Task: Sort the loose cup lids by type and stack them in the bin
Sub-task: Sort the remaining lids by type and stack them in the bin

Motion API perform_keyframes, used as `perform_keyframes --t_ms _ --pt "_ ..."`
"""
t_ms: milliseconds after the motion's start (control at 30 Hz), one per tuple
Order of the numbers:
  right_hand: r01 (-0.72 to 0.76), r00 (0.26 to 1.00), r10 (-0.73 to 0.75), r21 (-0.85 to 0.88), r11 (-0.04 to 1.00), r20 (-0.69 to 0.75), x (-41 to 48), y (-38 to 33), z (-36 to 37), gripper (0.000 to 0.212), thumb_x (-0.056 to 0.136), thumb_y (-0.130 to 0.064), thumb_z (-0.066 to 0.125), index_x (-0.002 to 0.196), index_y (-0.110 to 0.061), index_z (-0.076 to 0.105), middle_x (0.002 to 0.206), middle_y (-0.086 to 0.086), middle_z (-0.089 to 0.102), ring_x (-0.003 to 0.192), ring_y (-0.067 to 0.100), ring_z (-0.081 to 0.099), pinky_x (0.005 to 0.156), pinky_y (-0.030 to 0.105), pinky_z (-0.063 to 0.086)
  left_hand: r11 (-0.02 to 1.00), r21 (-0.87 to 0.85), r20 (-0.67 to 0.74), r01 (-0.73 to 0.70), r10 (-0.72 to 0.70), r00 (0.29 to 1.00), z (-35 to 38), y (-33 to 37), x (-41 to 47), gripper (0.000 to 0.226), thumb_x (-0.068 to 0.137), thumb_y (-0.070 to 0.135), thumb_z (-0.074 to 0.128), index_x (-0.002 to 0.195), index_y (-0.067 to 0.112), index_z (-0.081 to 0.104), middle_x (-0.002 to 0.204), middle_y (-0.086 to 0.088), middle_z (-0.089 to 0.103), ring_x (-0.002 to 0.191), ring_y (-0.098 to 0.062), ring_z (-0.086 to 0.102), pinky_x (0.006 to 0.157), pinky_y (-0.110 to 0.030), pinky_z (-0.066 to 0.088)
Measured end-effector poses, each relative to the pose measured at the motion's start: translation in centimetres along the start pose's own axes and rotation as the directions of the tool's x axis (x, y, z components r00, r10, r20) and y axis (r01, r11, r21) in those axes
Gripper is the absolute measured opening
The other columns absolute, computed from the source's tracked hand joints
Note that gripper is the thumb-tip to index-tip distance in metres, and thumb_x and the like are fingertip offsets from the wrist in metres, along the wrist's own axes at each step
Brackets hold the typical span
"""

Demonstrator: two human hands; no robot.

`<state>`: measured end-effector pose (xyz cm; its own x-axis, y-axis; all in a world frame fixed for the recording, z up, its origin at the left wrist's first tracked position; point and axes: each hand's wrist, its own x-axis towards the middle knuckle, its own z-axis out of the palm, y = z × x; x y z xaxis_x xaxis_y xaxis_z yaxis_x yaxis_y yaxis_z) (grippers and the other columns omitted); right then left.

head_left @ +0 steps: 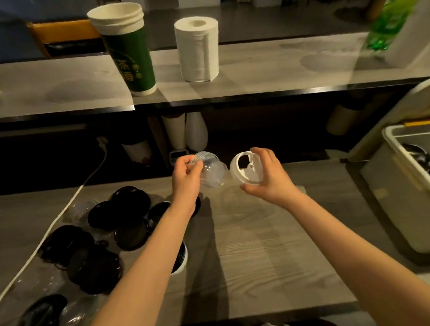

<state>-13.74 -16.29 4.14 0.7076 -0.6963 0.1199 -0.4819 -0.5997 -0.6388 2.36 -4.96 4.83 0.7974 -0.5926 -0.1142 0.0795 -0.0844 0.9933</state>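
My left hand grips a stack of clear dome lids, held up above the wooden counter. My right hand holds a white flat lid by its rim, tilted on edge just right of the clear stack. Several black lids lie loose on the counter at the left, mixed with clear lids that are hard to make out. A white bin stands at the right edge with dark lids inside it.
A white cable runs diagonally across the counter's left side. On the raised shelf behind stand a stack of green paper cups, a paper towel roll and a green bottle. Cup sleeves stand under the shelf.
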Motion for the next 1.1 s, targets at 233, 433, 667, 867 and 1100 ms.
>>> perform_keyframes --t_ms 233,433,667,867,1100 --pt "0.021 0.988 -0.02 0.007 1.0 -0.15 -0.9 4.4 -7.6 0.081 0.068 -0.037 0.078 0.135 -0.017 0.038 0.136 -0.002 0.037 0.123 0.015 0.04 0.097 0.028 0.037 0.996 -0.061 0.076 -0.06 0.064 0.995 7.7 2.8 -1.9 0.012 0.093 0.013 0.053 0.102 0.02 0.053 0.095 -0.001 0.059 0.085 -0.013 0.056 0.076 -0.025 0.048" --pt "0.05 0.982 -0.035 0.078 0.996 -0.185 -2.5 9.4 -14.4 0.078 0.072 -0.033 0.077 0.135 -0.021 0.034 0.134 -0.008 0.036 0.116 0.006 0.039 0.093 0.023 0.036 0.995 -0.093 0.12 -0.041 0.052 0.991 15.6 4.1 -4.5 0.018 0.096 0.017 0.049 0.109 0.028 0.052 0.099 -0.001 0.058 0.091 -0.012 0.058 0.079 -0.025 0.046" --pt "0.105 0.973 -0.078 0.115 0.988 -0.216 -3.5 16.3 -20.9 0.074 0.073 -0.031 0.079 0.133 -0.02 0.037 0.136 -0.01 0.031 0.118 -0.002 0.032 0.094 0.012 0.028 0.999 -0.04 0.145 -0.033 0.038 0.989 25.2 4.8 -7.0 0.021 0.095 0.024 0.051 0.115 0.027 0.051 0.115 -0.005 0.056 0.11 -0.022 0.056 0.091 -0.034 0.047" --pt "0.102 0.973 -0.075 0.119 0.988 -0.217 -4.8 22.1 -25.9 0.071 0.073 -0.029 0.078 0.13 -0.019 0.038 0.13 -0.014 0.031 0.118 0.0 0.033 0.095 0.016 0.029 0.999 -0.053 0.207 -0.013 0.024 0.978 31.6 4.2 -10.0 0.05 0.081 0.018 0.071 0.121 0.025 0.043 0.124 -0.006 0.053 0.114 -0.018 0.055 0.091 -0.03 0.049" --pt "0.007 0.989 0.009 0.107 0.994 -0.148 -8.5 27.9 -29.7 0.07 0.069 -0.028 0.08 0.125 -0.02 0.04 0.12 -0.011 0.037 0.111 0.005 0.041 0.09 0.014 0.033 1.0 0.024 0.23 0.004 -0.01 0.973 37.4 3.2 -12.0 0.075 0.065 0.046 0.073 0.124 0.009 0.047 0.12 -0.013 0.057 0.107 -0.023 0.06 0.088 -0.034 0.051"
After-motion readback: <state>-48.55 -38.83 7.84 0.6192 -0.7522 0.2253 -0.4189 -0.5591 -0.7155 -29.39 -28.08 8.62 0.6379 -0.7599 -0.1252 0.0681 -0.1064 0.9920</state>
